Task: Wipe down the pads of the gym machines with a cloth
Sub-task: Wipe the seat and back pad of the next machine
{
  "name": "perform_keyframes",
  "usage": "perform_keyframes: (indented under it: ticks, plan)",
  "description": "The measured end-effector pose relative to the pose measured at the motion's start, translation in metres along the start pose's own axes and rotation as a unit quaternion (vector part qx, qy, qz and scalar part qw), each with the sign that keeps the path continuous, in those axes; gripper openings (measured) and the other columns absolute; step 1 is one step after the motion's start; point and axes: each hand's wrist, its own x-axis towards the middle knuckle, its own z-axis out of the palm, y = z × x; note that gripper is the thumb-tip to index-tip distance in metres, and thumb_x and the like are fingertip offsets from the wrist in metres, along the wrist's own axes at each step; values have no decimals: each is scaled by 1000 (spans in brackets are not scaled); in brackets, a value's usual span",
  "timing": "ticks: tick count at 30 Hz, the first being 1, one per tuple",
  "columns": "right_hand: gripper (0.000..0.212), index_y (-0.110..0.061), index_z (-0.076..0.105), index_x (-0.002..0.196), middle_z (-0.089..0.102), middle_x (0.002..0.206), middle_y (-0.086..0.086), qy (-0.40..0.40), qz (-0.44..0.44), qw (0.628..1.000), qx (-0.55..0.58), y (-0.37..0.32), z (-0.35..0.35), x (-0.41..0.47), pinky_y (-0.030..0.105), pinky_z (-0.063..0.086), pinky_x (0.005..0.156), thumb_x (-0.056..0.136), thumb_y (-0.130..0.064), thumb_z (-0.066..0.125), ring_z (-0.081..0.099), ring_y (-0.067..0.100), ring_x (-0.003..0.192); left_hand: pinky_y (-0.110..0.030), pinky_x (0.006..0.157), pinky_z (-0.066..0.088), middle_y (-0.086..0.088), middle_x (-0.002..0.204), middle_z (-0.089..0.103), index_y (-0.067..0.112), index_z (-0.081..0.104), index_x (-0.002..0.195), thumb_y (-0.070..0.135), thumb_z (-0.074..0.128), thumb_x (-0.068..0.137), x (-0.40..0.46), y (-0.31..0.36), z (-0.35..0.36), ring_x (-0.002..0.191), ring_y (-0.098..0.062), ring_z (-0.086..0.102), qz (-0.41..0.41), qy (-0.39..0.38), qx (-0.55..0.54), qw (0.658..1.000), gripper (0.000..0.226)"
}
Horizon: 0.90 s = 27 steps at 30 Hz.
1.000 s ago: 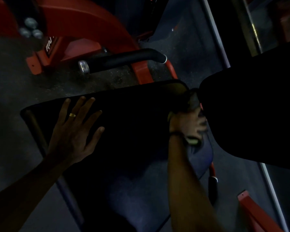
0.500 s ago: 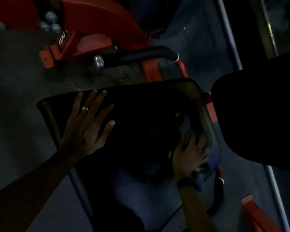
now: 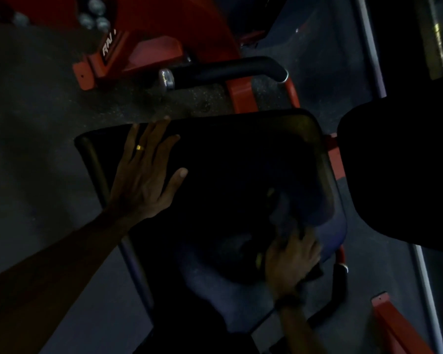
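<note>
Dark cloth (image 3: 296, 215), bunched and blurred, lies on the right side of the black padded seat (image 3: 228, 175) of a gym machine, close to the seat's right edge. The right hand (image 3: 290, 260) sits on the near end of the cloth, fingers curled into the fabric so the grip is pinching the cloth against the pad; a dark band circles that wrist. The seat is a broad, rounded-corner vinyl pad with a faint bluish sheen on its near part. The left hand (image 3: 145, 175) lies flat on the seat's far left area, fingers spread and straight, fingertips reaching the far edge, a gold ring (image 3: 140, 147) on one finger; its grip holds nothing.

Just right of the seat, a second large black pad (image 3: 404, 175) stands apart from it by a narrow gap in which red frame shows. Beyond the far edge of the seat, a black curved handle with a chrome end cap (image 3: 223, 71) crosses in front of the red painted steel frame (image 3: 149, 37) of the machine, which carries white lettering too cut off to read. A short black grip on a red bar (image 3: 339, 279) shows near the seat's near right corner. Speckled dark rubber floor (image 3: 36, 123) surrounds everything.
</note>
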Motion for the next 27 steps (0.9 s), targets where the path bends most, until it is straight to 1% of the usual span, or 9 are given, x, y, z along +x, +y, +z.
perform_keyframes:
  ticks: [2, 3, 7, 11, 14, 18, 20, 24, 27]
  plan:
    - [59, -17, 60, 136, 52, 141, 24, 62, 156, 985, 31, -40, 3, 73, 61, 37, 94, 91, -43, 32, 49, 53, 122, -54, 123, 15, -24, 155, 37, -4, 53, 134, 40, 45, 101, -1, 1, 0, 145, -38, 35, 9, -4, 6, 1000, 56]
    - [68, -23, 57, 140, 48, 147, 20, 70, 157, 984, 34, -70, 3, 98, 58, 35, 96, 87, -47, 23, 45, 50, 127, -55, 123, 15, -24, 154, 38, -4, 54, 133, 39, 46, 100, -1, 1, 0, 145, -39, 36, 12, -3, 6, 1000, 55]
    - [69, -29, 54, 138, 46, 147, 10, 20, -99, 995, 19, -148, -3, 49, 58, 40, 93, 73, -38, 32, 43, 41, 121, -59, 120, 19, -25, 152, 40, -5, 54, 132, 38, 44, 100, 0, 2, -2, 143, -41, 38, 10, -6, 6, 1000, 54]
    - [47, -29, 48, 129, 61, 130, 10, -39, -230, 972, 39, -73, -17, -80, 54, 52, 79, 82, -39, 45, 62, 40, 102, -59, 120, 19, -24, 153, 41, -3, 54, 133, 51, 46, 97, -2, 1, -1, 142, -41, 39, 39, -35, 21, 998, 66]
    - [48, -21, 51, 127, 56, 131, 20, -19, -80, 997, 15, -6, -9, -39, 58, 50, 81, 80, -31, 46, 60, 48, 99, -57, 121, 19, -23, 149, 45, -4, 56, 130, 43, 44, 101, -2, -1, 1, 141, -40, 41, 12, -4, 6, 1000, 56]
    - [70, -22, 52, 144, 45, 149, 21, 59, 166, 984, 37, -50, 0, 94, 56, 31, 101, 89, -51, 20, 40, 48, 132, -58, 120, 20, -25, 145, 47, -5, 55, 129, 39, 48, 101, -3, 2, 0, 138, -42, 43, 18, 10, 11, 1000, 53]
    - [79, -27, 53, 143, 45, 150, 15, 72, 108, 991, 43, -100, 0, 115, 52, 30, 97, 77, -48, 15, 42, 44, 128, -57, 121, 19, -25, 145, 47, -4, 54, 130, 38, 48, 101, -4, 2, 0, 137, -42, 43, 17, 15, 9, 1000, 52]
    - [58, -30, 53, 136, 45, 144, 9, 16, -174, 984, 21, -111, 0, 9, 53, 42, 88, 79, -39, 43, 46, 38, 116, -56, 122, 18, -25, 144, 47, -5, 54, 130, 40, 44, 101, -4, 3, -1, 138, -42, 42, 17, 13, 4, 1000, 54]
    - [57, -31, 51, 133, 52, 140, 10, -16, -177, 984, 17, -30, -4, -62, 57, 48, 85, 77, -35, 54, 54, 41, 111, -57, 121, 19, -26, 144, 48, -5, 54, 129, 39, 45, 101, -3, 2, -1, 137, -43, 43, 29, 16, 10, 999, 53]
